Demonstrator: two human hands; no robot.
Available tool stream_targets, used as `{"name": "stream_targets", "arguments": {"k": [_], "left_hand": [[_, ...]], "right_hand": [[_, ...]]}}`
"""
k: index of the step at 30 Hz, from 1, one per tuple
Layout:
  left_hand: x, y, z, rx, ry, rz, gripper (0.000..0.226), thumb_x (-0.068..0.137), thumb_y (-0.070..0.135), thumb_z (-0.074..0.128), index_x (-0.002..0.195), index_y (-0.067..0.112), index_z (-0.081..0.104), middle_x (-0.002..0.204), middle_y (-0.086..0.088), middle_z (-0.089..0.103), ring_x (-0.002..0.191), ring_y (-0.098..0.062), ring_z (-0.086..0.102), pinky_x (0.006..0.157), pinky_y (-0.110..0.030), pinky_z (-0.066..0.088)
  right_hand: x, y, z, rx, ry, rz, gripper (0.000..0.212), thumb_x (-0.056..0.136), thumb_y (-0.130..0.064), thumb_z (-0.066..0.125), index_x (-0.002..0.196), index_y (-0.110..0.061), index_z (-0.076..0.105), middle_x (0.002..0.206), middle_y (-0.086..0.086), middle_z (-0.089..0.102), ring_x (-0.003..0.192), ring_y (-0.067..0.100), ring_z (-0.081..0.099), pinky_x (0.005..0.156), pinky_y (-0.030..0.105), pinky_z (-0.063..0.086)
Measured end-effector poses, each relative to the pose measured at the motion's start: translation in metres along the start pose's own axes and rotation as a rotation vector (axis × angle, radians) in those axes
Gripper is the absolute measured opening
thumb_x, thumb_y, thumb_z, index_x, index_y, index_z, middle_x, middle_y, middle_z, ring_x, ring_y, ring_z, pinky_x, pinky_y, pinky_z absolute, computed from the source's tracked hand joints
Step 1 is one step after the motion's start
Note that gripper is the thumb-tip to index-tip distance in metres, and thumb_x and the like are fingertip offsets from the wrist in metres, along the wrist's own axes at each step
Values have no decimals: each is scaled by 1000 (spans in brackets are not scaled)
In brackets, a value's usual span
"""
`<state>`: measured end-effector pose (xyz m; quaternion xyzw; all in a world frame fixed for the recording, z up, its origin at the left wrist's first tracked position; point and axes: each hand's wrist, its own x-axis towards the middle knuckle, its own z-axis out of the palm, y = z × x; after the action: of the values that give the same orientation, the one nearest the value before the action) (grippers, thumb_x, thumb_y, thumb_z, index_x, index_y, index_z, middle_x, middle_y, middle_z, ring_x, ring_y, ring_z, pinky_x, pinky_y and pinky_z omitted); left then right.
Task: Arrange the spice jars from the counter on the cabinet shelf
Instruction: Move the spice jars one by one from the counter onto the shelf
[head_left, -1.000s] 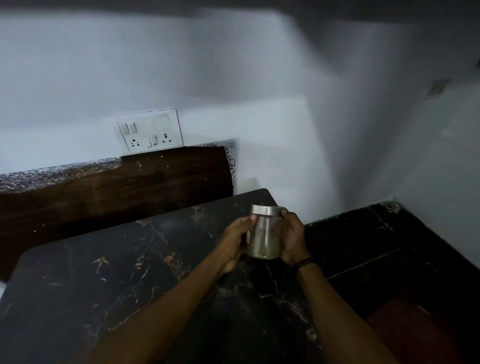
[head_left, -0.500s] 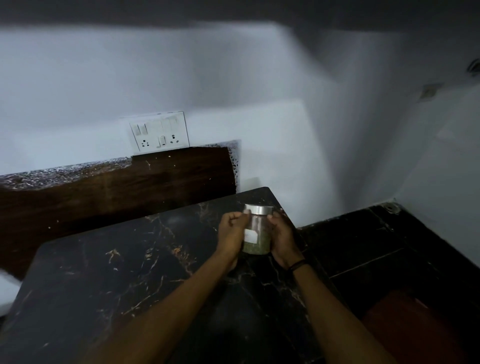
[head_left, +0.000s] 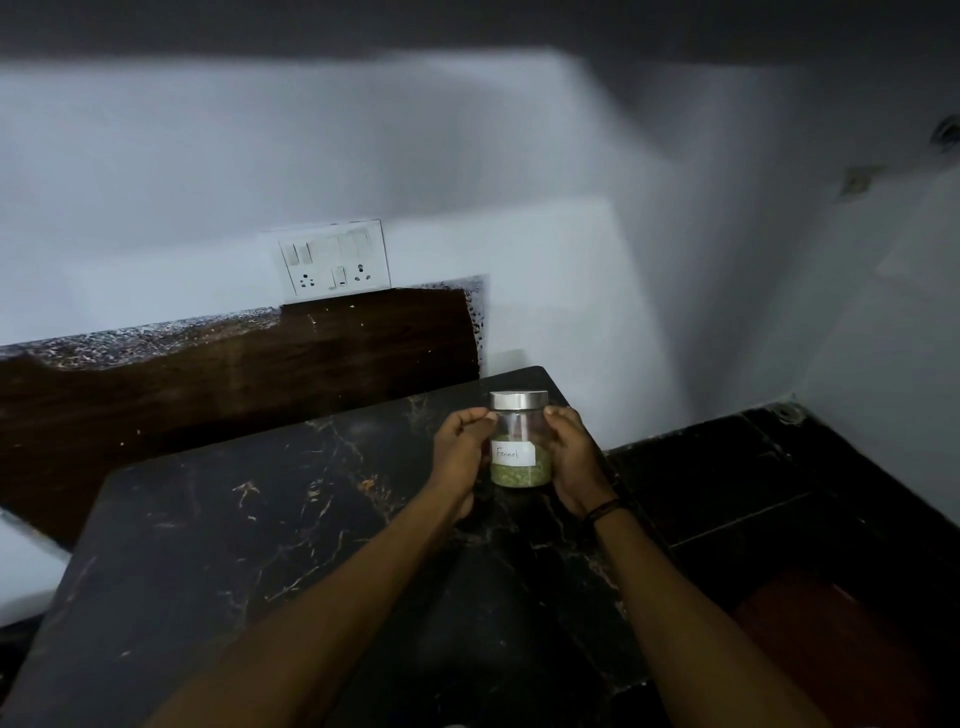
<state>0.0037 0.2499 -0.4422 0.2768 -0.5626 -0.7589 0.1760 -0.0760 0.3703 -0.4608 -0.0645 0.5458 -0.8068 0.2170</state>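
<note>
A clear glass spice jar (head_left: 520, 441) with a silver lid and a white label reading "Fennel" stands upright near the far right corner of the black marble counter (head_left: 249, 535). Greenish seeds fill its lower part. My left hand (head_left: 460, 452) grips its left side and my right hand (head_left: 574, 457) grips its right side. Whether the jar's base rests on the counter or hovers just above it, I cannot tell. No cabinet shelf shows in this view.
A dark wooden board (head_left: 223, 384) leans against the white wall behind the counter. A white switch and socket plate (head_left: 335, 257) sits on the wall above it. Right of the counter lies a lower black surface (head_left: 769, 478) with a reddish patch (head_left: 831, 634).
The jar has been turned between my hands, so the label now faces me. The view has shifted slightly, and the jar sits a little farther left in it.
</note>
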Motion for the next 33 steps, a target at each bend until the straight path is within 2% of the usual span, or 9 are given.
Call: {"name": "stream_targets", "arguments": {"k": [7, 12, 15, 20, 23, 26, 28, 30, 33], "left_hand": [[3, 27, 6, -19, 4, 84, 26, 94, 14, 64, 116, 1, 63, 104, -12, 70, 87, -20, 66, 68, -27, 55], [16, 84, 27, -34, -21, 207, 28, 94, 16, 64, 119, 3, 63, 113, -15, 70, 97, -24, 67, 82, -37, 59], [24, 132, 44, -47, -38, 296, 24, 93, 17, 66, 114, 6, 65, 114, -17, 70, 97, -26, 67, 87, -42, 57], [30, 219, 71, -15, -34, 513, 23, 92, 24, 69, 111, 11, 66, 118, -13, 69, 105, -27, 65, 91, -42, 54], [30, 271, 89, -6, -18, 637, 19, 93, 27, 66, 110, 18, 66, 114, -2, 69, 101, -17, 67, 73, -22, 55], [31, 315, 104, 27, -59, 740, 21, 97, 21, 59, 117, 20, 66, 112, 5, 69, 97, -8, 66, 64, -11, 54], [29, 341, 115, 51, -97, 792, 31, 97, 12, 57, 126, 19, 64, 117, 3, 69, 103, -9, 66, 75, -19, 58], [28, 364, 126, 60, -124, 834, 43, 94, 5, 56, 135, 18, 60, 124, -2, 68, 109, -14, 65, 86, -29, 58], [30, 393, 143, 94, -113, 923, 50, 89, -4, 53, 135, 12, 60, 120, -10, 70, 104, -19, 67, 87, -36, 59]], "right_hand": [[5, -20, 14, -21, -41, -63, 13, 95, -9, 45, 97, -15, 56, 89, 3, 72, 80, 17, 70, 68, 31, 56], [21, -76, 35, -115, -123, -190, 25, 88, -6, 49, 109, -18, 53, 115, 13, 64, 100, 26, 64, 82, 41, 55], [28, -127, 54, -138, -152, -284, 34, 77, -14, 54, 110, -23, 56, 113, 6, 64, 97, 16, 64, 71, 28, 55], [37, -213, 89, -232, -203, -497, 40, 82, -15, 48, 119, -29, 60, 106, -15, 69, 92, -1, 66, 66, 14, 52], [45, -258, 110, -214, -142, -604, 38, 89, -12, 49, 126, -21, 51, 113, -10, 65, 89, -2, 66, 63, 12, 51], [52, -298, 128, -220, -28, -725, 28, 89, -17, 54, 116, -20, 48, 109, -4, 62, 89, 7, 64, 64, 17, 51], [56, -324, 139, -246, 38, -818, 25, 86, -23, 55, 111, -21, 49, 105, -2, 61, 89, 11, 61, 68, 24, 51], [62, -350, 149, -252, 85, -902, 20, 90, -21, 54, 109, -21, 51, 102, -1, 61, 85, 10, 59, 69, 25, 49], [73, -384, 162, -289, 149, -982, 18, 92, -17, 51, 110, -20, 54, 101, -2, 63, 80, 5, 58, 67, 20, 46]]}}
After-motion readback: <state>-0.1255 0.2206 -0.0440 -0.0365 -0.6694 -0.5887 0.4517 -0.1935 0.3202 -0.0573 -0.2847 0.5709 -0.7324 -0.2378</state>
